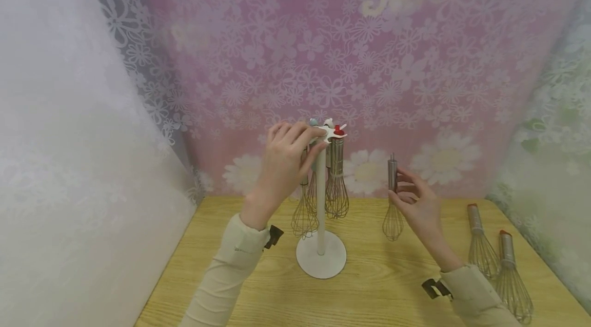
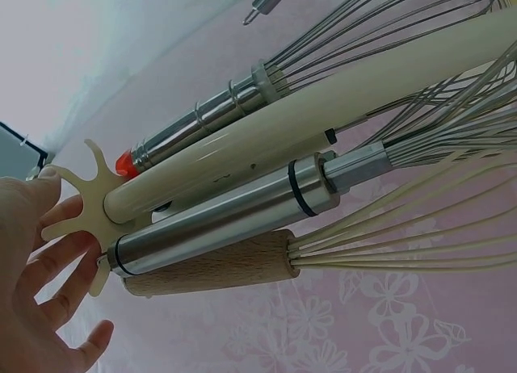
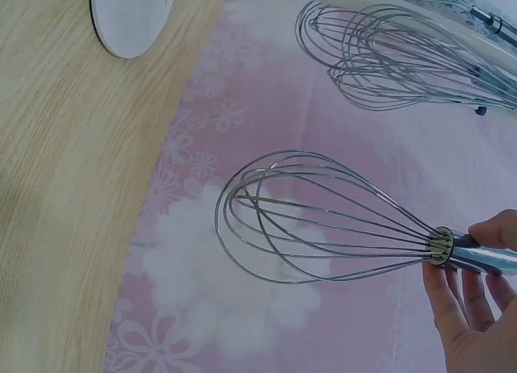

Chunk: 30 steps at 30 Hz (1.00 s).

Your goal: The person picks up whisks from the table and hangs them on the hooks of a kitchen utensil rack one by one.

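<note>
My left hand (image 1: 291, 155) grips the hooked top (image 1: 331, 134) of a white whisk stand (image 1: 320, 198), with thumb and fingers around its prongs. Several whisks hang from the stand; in the left wrist view one has a smooth steel handle (image 2: 230, 220), one a wooden handle (image 2: 218, 266), and one a red-tipped steel handle (image 2: 202, 119). To the right of the stand, my right hand (image 1: 417, 201) pinches a small wire whisk (image 3: 323, 220) by its steel handle. This whisk is upright above the table, loop end down and handle end up.
Two red-tipped whisks, one farther back (image 1: 482, 245) and one nearer (image 1: 512, 275), lie at the right of the wooden table (image 1: 369, 296). The stand's round white base (image 1: 330, 263) rests mid-table. A pink flowered cloth (image 1: 286, 60) hangs behind, with pale sheets at both sides.
</note>
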Tool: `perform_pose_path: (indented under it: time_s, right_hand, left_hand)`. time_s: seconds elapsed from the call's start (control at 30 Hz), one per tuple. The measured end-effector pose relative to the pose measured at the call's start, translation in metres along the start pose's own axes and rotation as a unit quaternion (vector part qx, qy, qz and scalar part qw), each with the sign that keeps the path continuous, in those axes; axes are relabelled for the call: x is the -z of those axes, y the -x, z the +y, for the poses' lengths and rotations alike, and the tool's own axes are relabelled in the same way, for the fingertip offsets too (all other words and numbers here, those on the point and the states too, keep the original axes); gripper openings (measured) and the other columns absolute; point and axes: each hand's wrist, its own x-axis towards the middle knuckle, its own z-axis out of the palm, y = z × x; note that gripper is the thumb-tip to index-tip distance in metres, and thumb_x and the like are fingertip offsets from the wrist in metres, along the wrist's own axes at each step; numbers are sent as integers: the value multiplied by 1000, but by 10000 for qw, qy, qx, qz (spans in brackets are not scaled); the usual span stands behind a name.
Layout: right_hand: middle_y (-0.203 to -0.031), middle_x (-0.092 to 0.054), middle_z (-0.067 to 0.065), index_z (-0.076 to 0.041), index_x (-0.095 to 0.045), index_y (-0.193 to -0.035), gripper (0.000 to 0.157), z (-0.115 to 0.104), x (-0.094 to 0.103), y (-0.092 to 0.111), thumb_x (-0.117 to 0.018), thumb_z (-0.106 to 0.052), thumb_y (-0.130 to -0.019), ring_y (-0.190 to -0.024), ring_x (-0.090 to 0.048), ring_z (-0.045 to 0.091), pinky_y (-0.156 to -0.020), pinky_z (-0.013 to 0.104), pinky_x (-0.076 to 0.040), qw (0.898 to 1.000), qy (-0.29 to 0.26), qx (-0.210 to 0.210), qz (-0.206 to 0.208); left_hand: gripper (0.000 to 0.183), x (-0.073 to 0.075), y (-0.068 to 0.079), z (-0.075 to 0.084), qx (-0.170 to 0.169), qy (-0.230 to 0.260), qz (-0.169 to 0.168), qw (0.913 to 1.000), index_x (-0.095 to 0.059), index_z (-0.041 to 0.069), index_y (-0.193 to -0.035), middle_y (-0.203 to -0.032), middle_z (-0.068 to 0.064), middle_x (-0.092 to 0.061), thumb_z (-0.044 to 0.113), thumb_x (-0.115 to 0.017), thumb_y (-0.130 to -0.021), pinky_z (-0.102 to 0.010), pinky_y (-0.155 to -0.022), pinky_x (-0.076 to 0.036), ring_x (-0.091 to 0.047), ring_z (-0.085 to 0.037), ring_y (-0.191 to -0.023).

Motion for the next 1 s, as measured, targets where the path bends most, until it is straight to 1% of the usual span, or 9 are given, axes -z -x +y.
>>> perform_pose_path:
  time_s: [0.17, 0.27, 0.33, 0.4, 0.6, 0.67, 0.8, 1.0]
  right_hand:
    - [-116, -61, 14, 6, -57, -138, 56, 9, -4, -4, -72, 15, -85, -90, -61, -1, -77, 9, -52, 10000, -26, 12, -38]
    - [-117, -61, 6, 4, -56, -140, 58, 15, -6, -5, -73, 14, -85, -92, -60, -1, -78, 8, -52, 10000, -17, -21, -66]
    - [-118, -61, 0, 2, -56, -140, 58, 14, -6, -6, -74, 12, -85, -92, -60, -1, -78, 8, -52, 9999, -81, -26, -93]
    - [-117, -61, -2, 0, -57, -141, 59, 11, -7, -6, -75, 10, -85, -93, -61, -1, -79, 9, -52, 9998, -149, 7, -120]
    - [-118, -61, 2, -3, -58, -141, 60, -3, -11, -9, -76, 9, -85, -93, -62, -1, -79, 10, -53, 9993, -270, 210, -179]
    - [-118, -61, 1, -4, -58, -141, 60, -9, -12, -10, -76, 9, -85, -94, -62, -1, -80, 11, -54, 9992, -249, 244, -199]
    - [-116, -62, -1, -6, -59, -141, 60, -19, -16, -12, -76, 9, -85, -94, -63, 1, -81, 14, -55, 9987, -316, 292, -263]
    - [-115, -62, -7, -6, -60, -140, 59, -34, -21, -17, -75, 11, -85, -94, -65, 5, -82, 18, -56, 9969, -560, 409, -364]
  left_hand:
    - [20, 0, 0, 0, -13, -24, 1, 10000, -72, 13, -113, -99, 0, -68, 28, -66, -100, -45, -101, -41, -57, -21, -87]
    - [21, 0, 0, 0, -12, -30, -10, 10000, -73, 14, -113, -100, 0, -68, 29, -66, -100, -45, -101, -41, -58, -21, -88]
    - [21, 0, 0, -1, -2, -25, -29, 10000, -73, 14, -113, -100, 0, -68, 29, -66, -100, -45, -102, -40, -58, -20, -89]
    - [21, 0, 0, -1, 7, -22, -39, 10000, -73, 14, -113, -100, 0, -68, 29, -66, -100, -45, -103, -40, -58, -20, -89]
    - [21, 0, 0, -1, 26, -5, -28, 10000, -73, 14, -113, -101, 0, -68, 29, -66, -100, -45, -103, -40, -59, -21, -90]
    - [21, 0, 0, -1, 22, -9, -24, 10000, -73, 14, -112, -101, -1, -69, 29, -66, -100, -46, -103, -40, -59, -21, -91]
    - [21, 0, 1, 0, 20, -14, -25, 10000, -73, 14, -112, -101, -1, -69, 29, -66, -100, -46, -104, -40, -59, -21, -91]
    - [21, 1, 0, 0, 21, 7, -35, 10000, -72, 13, -113, -101, 0, -68, 29, -66, -100, -45, -104, -39, -59, -20, -91]
